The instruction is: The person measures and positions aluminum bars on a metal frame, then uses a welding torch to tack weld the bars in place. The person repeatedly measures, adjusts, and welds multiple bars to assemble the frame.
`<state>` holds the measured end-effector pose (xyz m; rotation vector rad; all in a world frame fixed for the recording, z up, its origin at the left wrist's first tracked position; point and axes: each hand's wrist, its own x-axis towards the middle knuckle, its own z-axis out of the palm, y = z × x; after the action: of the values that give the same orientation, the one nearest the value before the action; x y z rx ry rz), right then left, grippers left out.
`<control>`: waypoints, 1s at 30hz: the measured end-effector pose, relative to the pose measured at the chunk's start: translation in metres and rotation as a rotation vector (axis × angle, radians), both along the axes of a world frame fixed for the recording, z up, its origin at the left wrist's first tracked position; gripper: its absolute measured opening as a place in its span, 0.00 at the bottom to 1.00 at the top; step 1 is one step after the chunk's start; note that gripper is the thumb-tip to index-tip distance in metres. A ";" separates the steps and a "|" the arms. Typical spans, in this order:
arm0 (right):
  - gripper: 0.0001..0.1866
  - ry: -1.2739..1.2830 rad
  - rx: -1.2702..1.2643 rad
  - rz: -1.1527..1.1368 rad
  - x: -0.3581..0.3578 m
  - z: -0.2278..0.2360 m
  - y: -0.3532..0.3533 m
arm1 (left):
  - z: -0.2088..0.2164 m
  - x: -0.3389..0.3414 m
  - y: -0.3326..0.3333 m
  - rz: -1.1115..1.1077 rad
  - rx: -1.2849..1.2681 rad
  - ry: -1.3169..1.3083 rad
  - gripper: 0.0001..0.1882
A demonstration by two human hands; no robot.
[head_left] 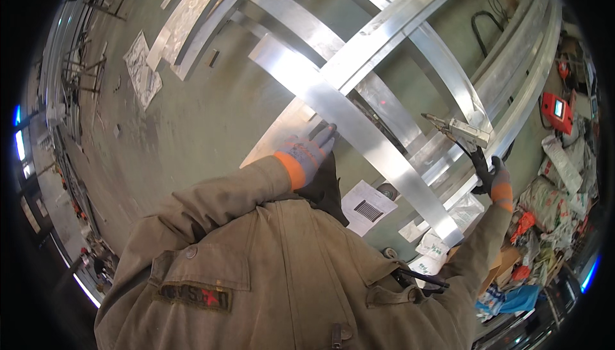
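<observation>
My left hand (304, 156), in a grey glove with an orange cuff, reaches out in the middle. Its fingers are stretched out, and the dark fingertips lie at the near edge of a long flat silver metal bar (368, 135); whether they press on it I cannot tell. A black piece (325, 190) of unclear kind hangs just below that hand. On the right, my right hand (500, 180), gloved alike, is closed round the black handle of a welding gun (469, 133). The gun's metal head and thin nozzle point left over the frame, and a small red light dot shows on a crossing bar (384, 101).
Wide metal beams (410, 13) cross the bar at the far side. Further metal profiles (192, 23) lie at the far left. A printed sheet (368, 208) lies below the bar. Bags and scraps (541, 202) crowd the right, near a red device (557, 113) with a screen.
</observation>
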<state>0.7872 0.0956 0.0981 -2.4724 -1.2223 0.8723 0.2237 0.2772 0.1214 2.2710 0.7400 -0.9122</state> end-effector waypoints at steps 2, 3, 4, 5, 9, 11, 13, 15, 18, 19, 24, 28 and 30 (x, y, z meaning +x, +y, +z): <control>0.33 0.023 0.103 -0.184 -0.045 0.026 0.008 | -0.002 -0.013 0.000 0.077 0.025 0.005 0.47; 0.33 0.087 0.259 -0.168 -0.077 0.034 0.016 | -0.004 -0.019 -0.001 0.113 0.037 0.006 0.47; 0.33 0.067 0.346 -0.100 -0.115 0.036 0.026 | -0.006 -0.025 -0.002 0.133 0.080 -0.005 0.47; 0.32 -0.010 0.455 0.042 -0.156 0.034 0.040 | -0.009 -0.030 -0.003 0.152 0.115 -0.009 0.47; 0.42 -0.123 0.539 0.344 -0.312 0.015 0.088 | -0.023 -0.055 -0.002 0.274 0.154 -0.096 0.46; 0.41 -0.205 0.489 0.424 -0.361 0.001 0.111 | -0.032 -0.065 -0.001 0.274 0.186 -0.121 0.42; 0.38 -0.210 0.510 0.378 -0.397 -0.013 0.123 | -0.040 -0.075 -0.004 0.321 0.204 -0.143 0.39; 0.37 -0.163 0.541 0.282 -0.428 -0.025 0.123 | -0.045 -0.085 -0.008 0.397 0.224 -0.183 0.38; 0.37 -0.194 0.520 0.218 -0.451 -0.033 0.115 | -0.053 -0.092 -0.014 0.467 0.209 -0.212 0.38; 0.38 -0.216 0.486 0.203 -0.455 -0.036 0.113 | -0.056 -0.094 -0.014 0.485 0.207 -0.243 0.40; 0.47 -0.444 0.351 0.327 -0.457 -0.053 0.131 | -0.067 -0.087 -0.011 0.450 0.185 -0.256 0.38; 0.51 -0.448 0.239 0.336 -0.454 -0.066 0.146 | -0.068 -0.080 -0.002 0.401 0.142 -0.169 0.43; 0.51 -0.466 0.215 0.337 -0.452 -0.069 0.150 | -0.066 -0.076 -0.001 0.373 0.121 -0.120 0.45</control>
<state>0.3349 0.2457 0.0289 -2.4016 -1.8148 0.2031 0.1474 0.2765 0.0553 2.1628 1.1409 -0.5647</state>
